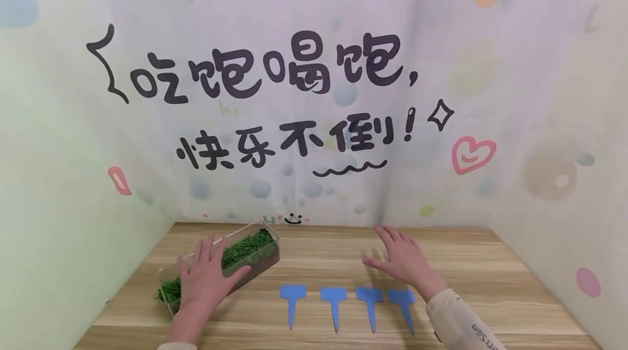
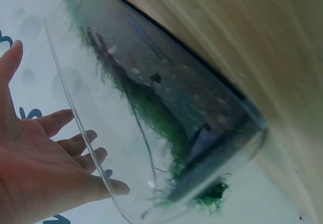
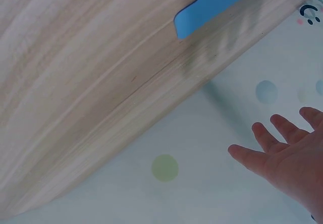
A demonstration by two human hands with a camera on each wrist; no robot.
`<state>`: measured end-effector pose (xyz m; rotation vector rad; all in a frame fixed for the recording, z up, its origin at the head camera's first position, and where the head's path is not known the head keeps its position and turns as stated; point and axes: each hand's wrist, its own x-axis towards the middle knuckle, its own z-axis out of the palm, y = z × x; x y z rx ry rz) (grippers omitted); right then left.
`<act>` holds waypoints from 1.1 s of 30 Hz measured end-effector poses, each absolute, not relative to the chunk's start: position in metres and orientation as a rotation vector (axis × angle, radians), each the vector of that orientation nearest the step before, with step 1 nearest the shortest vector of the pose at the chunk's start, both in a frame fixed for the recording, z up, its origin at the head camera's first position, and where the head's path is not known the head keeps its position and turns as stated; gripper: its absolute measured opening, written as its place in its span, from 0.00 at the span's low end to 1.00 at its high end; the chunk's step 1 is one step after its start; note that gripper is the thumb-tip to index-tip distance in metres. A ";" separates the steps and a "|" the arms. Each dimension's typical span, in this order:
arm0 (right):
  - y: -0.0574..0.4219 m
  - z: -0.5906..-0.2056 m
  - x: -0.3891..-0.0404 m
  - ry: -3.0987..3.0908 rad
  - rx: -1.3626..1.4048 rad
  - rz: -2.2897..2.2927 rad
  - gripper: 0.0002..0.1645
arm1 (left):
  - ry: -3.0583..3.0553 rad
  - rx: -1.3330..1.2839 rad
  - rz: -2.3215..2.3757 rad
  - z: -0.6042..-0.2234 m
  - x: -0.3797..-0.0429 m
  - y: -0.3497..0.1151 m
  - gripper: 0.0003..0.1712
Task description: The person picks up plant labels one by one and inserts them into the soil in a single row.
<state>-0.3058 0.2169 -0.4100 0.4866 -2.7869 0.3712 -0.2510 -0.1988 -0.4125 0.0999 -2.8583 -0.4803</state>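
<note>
A clear plastic box (image 1: pixel 255 263) with green artificial grass (image 1: pixel 247 247) inside stands at an angle on the left of the table. Over its near rim my left hand (image 1: pixel 208 279) is held with spread fingers. In the left wrist view the fingers (image 2: pixel 75 143) appear along the box's upper edge, gripping nothing. My right hand (image 1: pixel 404 260) hovers with fingers spread and nothing held, behind the right end of a row of several blue T-shaped plant labels (image 1: pixel 333 295). Part of one blue label (image 3: pixel 202 14) shows at the top of the right wrist view.
The wood-grain table (image 1: pixel 471 268) reaches back to a white printed cloth (image 1: pixel 294 192) with dark lettering, and similar cloth hangs on both sides. Some grass sticks out past the box's left end.
</note>
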 end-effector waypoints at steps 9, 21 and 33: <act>0.219 -0.412 -0.307 -2.789 0.486 0.374 0.56 | -2.908 0.168 -0.496 -0.416 -0.247 -0.215 0.60; 0.220 -0.414 -0.309 -2.796 0.490 0.382 0.56 | -2.902 0.262 -0.500 -0.419 -0.244 -0.237 0.62; 0.220 -0.415 -0.307 -2.791 0.490 0.383 0.56 | -2.980 0.373 -0.544 -0.418 -0.238 -0.263 0.71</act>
